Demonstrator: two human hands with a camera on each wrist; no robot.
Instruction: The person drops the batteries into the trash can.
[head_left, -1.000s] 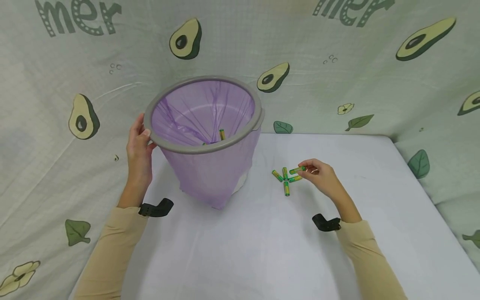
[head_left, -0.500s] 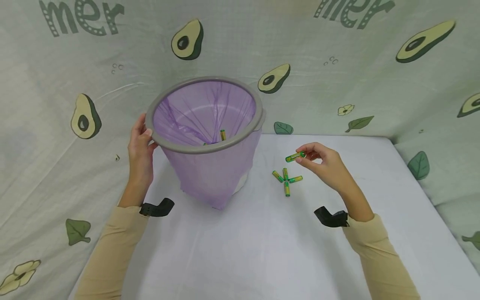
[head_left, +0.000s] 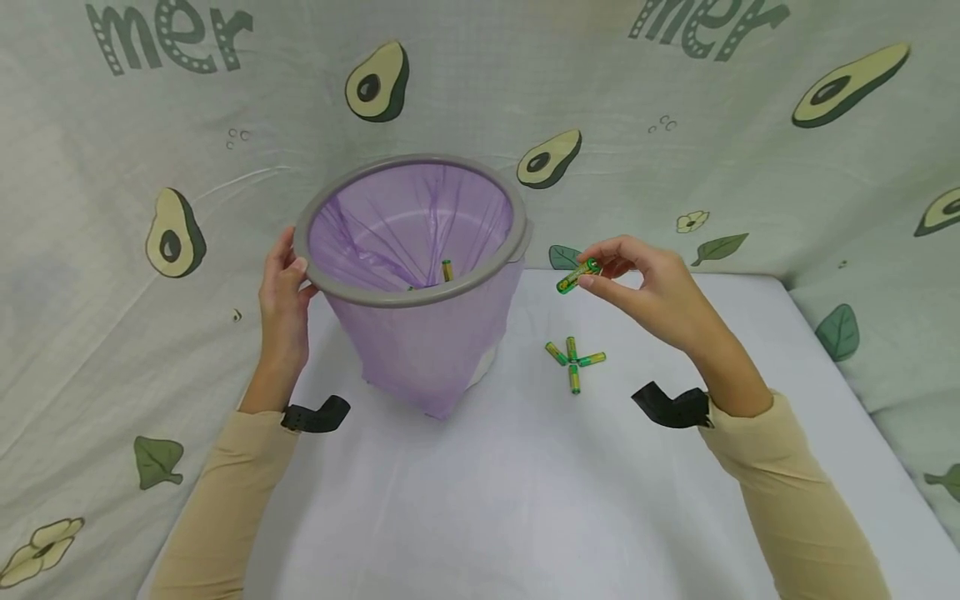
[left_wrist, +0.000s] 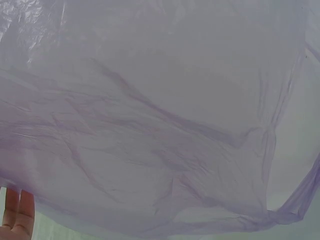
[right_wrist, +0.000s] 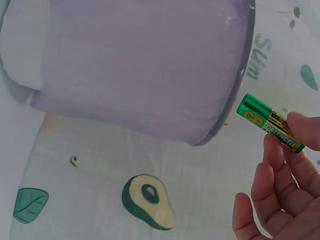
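My left hand (head_left: 283,304) holds the grey rim of a waste bin (head_left: 390,299) at its left side, thumb by the rim. A thin purple bin liner (head_left: 427,350) covers the bin inside and out. In the left wrist view the liner fills most of the picture, with fingertips (left_wrist: 20,212) at the lower left. Between thumb and fingers, my right hand (head_left: 652,292) pinches a green and yellow battery (right_wrist: 270,123) in the air, right of the bin. Several like batteries (head_left: 574,379) lie clustered on the table below. Inside the bin, one battery (head_left: 447,269) shows plainly; the bottom is hidden.
A white table (head_left: 510,500) lies under everything. Behind and at the sides hangs pale cloth (head_left: 465,83) printed with avocados and leaves. A black camera mount (head_left: 318,414) sits on my left wrist, another black mount (head_left: 675,407) on my right.
My right hand has lifted a battery off the cluster and raised it up and slightly left, tilting it more. The left hand keeps its hold on the bin rim.
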